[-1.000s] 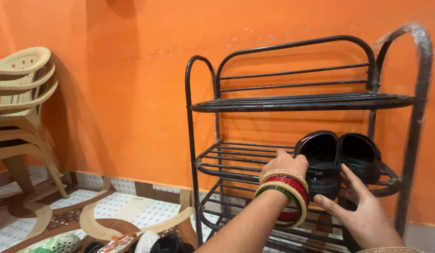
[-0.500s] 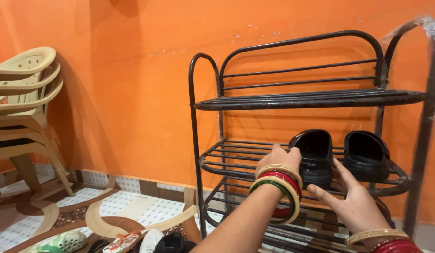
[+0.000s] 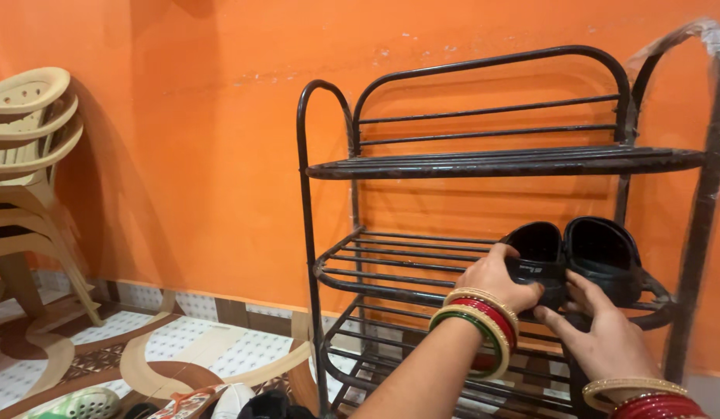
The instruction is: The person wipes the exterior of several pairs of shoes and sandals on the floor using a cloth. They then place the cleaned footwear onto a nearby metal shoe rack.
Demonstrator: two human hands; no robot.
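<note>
Left hand (image 3: 496,281) grips a glossy black clog (image 3: 537,262); right hand (image 3: 600,330), fingers open, touches it.

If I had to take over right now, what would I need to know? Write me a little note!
Left hand: fingers wrapped on the heel of the left black clog.
Right hand: fingers against the front of the same clog, just below the right black clog; I cannot tell if it grips.
Where things are: both clogs sit side by side on the middle shelf of the black metal shoe rack, at its right end.
Done: the pair is on the shelf.
Left: more footwear lies on the floor by the rack's foot; the top shelf holds nothing.
</note>
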